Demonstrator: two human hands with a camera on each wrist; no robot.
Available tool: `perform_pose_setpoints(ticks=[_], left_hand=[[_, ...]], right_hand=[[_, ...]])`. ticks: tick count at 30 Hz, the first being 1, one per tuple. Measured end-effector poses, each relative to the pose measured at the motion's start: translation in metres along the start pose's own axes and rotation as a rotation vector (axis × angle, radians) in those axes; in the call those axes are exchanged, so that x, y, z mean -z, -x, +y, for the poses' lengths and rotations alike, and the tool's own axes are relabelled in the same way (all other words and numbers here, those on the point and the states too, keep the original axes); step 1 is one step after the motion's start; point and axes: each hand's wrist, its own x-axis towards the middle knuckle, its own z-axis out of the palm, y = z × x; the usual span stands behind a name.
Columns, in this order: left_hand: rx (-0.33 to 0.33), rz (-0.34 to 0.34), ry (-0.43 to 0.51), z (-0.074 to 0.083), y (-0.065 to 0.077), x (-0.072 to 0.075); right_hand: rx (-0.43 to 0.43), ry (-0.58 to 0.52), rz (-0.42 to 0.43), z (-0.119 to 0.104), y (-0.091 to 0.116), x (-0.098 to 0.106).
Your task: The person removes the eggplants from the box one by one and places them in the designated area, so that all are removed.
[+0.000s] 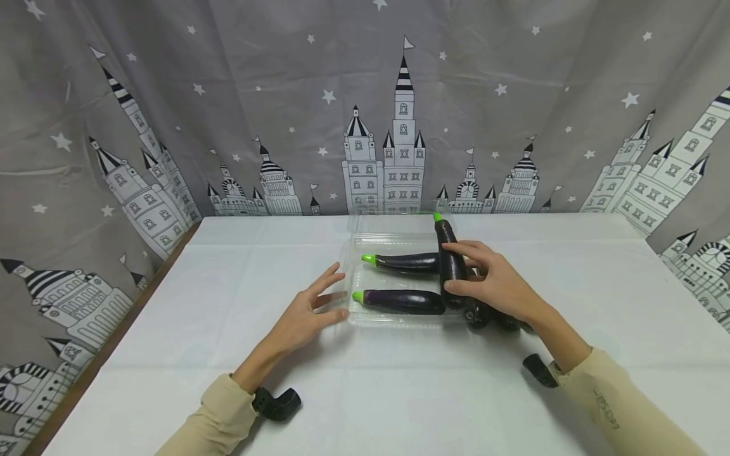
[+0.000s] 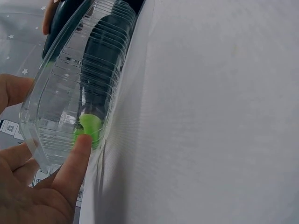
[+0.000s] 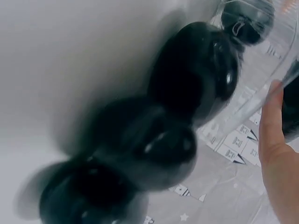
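Observation:
A clear plastic clamshell container [image 1: 393, 322] lies with its lid folded back. Inside it two dark eggplants lie sideways, a rear eggplant [image 1: 407, 263] and a front eggplant [image 1: 402, 301], their green stem ends to the left. My right hand [image 1: 493, 278] grips another eggplant [image 1: 450, 263] between thumb and fingers, stem end pointing away, over the container's right side. At the container's left wall my left hand [image 1: 305, 316] spreads its fingers; in the left wrist view a fingertip [image 2: 84, 142] is right at the clear wall, near a green stem end [image 2: 90, 127].
Several more eggplants [image 3: 194, 72] lie side by side to the right of the container, partly hidden under my right hand in the head view. The white tablecloth [image 1: 399, 386] spreads around, with a grey castle-print curtain [image 1: 319, 69] behind it.

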Motion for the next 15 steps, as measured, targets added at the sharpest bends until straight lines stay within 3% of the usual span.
perform_pose_setpoints(ticks=[15], left_hand=[[-0.006,0.009,0.009,0.0,0.001,0.0]], right_hand=[[-0.001,0.085,0.043,0.011,0.036,0.034]])
